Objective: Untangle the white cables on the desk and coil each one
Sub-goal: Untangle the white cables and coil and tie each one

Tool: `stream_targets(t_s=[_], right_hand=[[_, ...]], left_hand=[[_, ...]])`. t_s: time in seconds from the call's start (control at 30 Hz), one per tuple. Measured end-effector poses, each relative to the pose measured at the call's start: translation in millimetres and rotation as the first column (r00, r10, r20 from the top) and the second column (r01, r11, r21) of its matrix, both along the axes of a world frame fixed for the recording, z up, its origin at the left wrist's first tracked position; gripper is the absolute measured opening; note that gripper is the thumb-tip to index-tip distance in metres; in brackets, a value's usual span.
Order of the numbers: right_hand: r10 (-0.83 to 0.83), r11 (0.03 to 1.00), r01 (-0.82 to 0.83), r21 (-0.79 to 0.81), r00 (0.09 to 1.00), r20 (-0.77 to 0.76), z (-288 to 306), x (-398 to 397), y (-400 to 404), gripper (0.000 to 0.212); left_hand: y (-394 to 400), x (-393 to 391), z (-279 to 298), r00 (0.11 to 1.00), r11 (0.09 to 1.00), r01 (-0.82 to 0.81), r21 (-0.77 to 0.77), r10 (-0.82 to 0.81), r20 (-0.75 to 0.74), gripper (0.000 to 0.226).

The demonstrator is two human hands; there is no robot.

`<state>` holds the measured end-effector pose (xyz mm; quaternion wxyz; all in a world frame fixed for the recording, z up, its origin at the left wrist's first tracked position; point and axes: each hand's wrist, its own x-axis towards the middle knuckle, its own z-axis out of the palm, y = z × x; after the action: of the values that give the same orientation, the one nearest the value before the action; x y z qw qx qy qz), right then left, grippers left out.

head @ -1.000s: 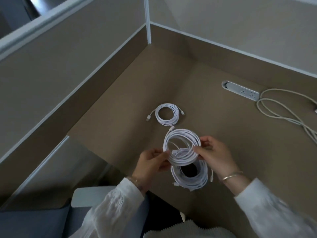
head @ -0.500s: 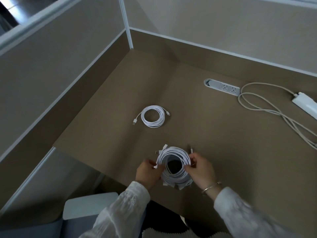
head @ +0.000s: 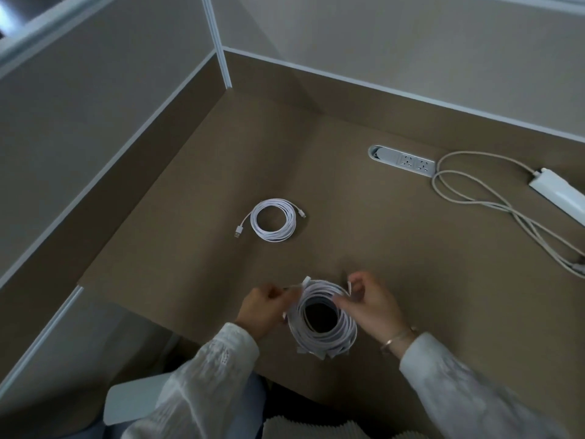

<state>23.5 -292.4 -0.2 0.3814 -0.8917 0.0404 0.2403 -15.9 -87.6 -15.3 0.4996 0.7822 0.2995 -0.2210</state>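
Note:
A thick stack of coiled white cables (head: 329, 335) stands near the desk's front edge, between my two hands. My left hand (head: 262, 310) pinches a cable end at the stack's upper left rim. My right hand (head: 370, 307) pinches the upper right rim, a white plug sticking up by its fingers. One more coiled white cable (head: 273, 220) lies flat on the brown desk (head: 395, 264) farther back, with a USB plug at its left and a small plug at its right, well apart from both hands.
A recessed socket strip (head: 402, 160) sits at the back right. A white power strip (head: 558, 193) with a long looping cord (head: 474, 201) lies at the right edge. Partition walls enclose the desk at left and back. A pale chair seat (head: 133, 400) shows below the front edge.
The coil I held above the stack a second ago has come down onto it. Both hands have shifted up to the stack's top rim.

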Motion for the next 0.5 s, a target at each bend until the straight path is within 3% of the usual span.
stream_targets(t_s=[0.1, 0.23, 0.33, 0.5], right_hand=[[-0.072, 0.997, 0.071, 0.021, 0.997, 0.036, 2.0, 35.2, 20.9, 0.035], [-0.047, 0.998, 0.049, -0.039, 0.998, 0.050, -16.3, 90.1, 63.3, 0.050], [0.005, 0.997, -0.002, -0.077, 0.999, 0.051, -36.9, 128.4, 94.0, 0.046], [0.035, 0.991, -0.035, -0.131, 0.999, -0.003, -71.0, 161.8, 115.9, 0.046]], left_hand=[[21.0, 34.0, 6.1, 0.986, 0.980, -0.141, 0.144, 0.125, 0.112, 0.028], [56.0, 92.6, -10.9, 0.985, 0.937, -0.093, 0.338, 0.037, 0.168, 0.031], [79.4, 126.1, -27.6, 0.997, 0.907, -0.058, 0.416, 0.034, 0.065, 0.054], [95.5, 144.5, -45.5, 0.997, 0.931, -0.049, 0.362, 0.069, -0.042, 0.058]])
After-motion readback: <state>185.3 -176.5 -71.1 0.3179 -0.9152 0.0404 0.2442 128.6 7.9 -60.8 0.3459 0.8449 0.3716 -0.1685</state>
